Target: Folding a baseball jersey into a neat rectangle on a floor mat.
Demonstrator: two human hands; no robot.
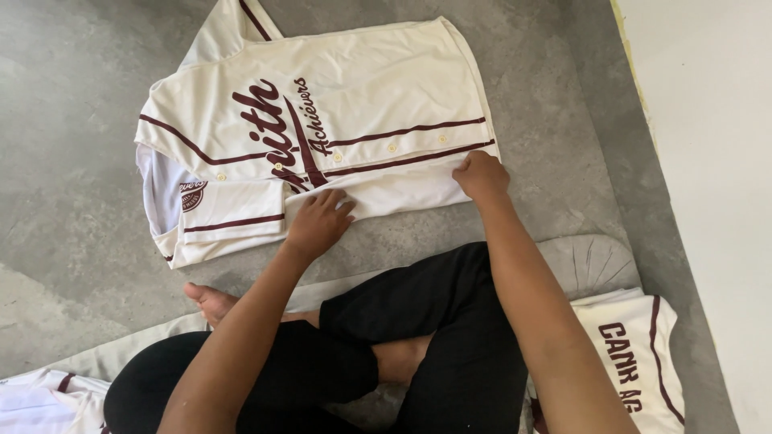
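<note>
Open floor left, wall right
Bare grey concrete floor point(72, 201) lies free left of the cream jersey point(322, 120); the white wall point(708, 161) (near the hem) and crossed legs point(418, 337) crowd the right and near sides.

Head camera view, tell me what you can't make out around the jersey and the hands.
- Cream jersey: its back lies against the grey floor, unseen.
- Left hand: palm pressed down, so the cloth beneath is covered.
- Right hand: fingertips curl at the front edge; actual grip unclear.
- Second jersey: cut off by the bottom edge and hidden by the right arm.
</note>
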